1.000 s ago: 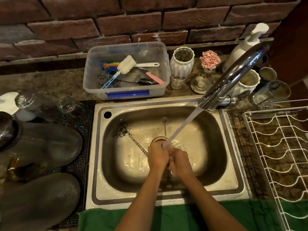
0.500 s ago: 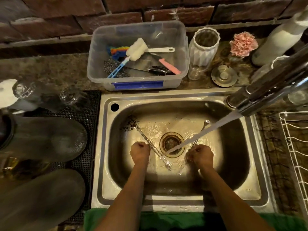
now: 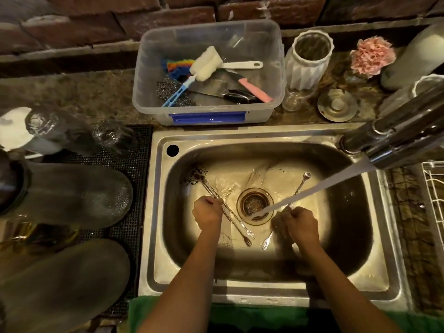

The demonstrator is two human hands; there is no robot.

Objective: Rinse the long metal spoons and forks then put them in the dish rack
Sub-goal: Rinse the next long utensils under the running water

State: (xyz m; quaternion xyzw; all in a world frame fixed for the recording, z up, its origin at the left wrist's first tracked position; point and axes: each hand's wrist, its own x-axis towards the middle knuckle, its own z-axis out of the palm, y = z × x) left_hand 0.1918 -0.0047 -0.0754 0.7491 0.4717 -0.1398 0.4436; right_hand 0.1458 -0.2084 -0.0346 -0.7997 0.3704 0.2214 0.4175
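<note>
Both hands are down in the steel sink [image 3: 374, 277]. My left hand [image 3: 207, 212] is closed around long twisted-handle metal forks [image 3: 234, 222] that lie diagonally, prongs toward me, far ends near dark debris at the basin's back left. My right hand [image 3: 301, 223] grips another long metal fork [image 3: 268, 240], its round end [image 3: 306, 175] pointing to the back right. Water from the chrome tap [image 3: 396, 140] streams down to the drain [image 3: 254, 205] between my hands. The white wire dish rack [image 3: 433, 188] shows at the right edge.
A clear plastic tub [image 3: 209, 70] with brushes, scourers and knives stands behind the sink. A white vase [image 3: 308, 61], a pink flower [image 3: 372, 56] and a metal plug [image 3: 336, 105] sit at the back right. Upturned glasses and dark plates rest on a black mat [image 3: 134, 164] at left.
My hands were together under the stream; they have moved apart, each holding cutlery, left of and right of the drain. The view has tilted down and closer to the sink.
</note>
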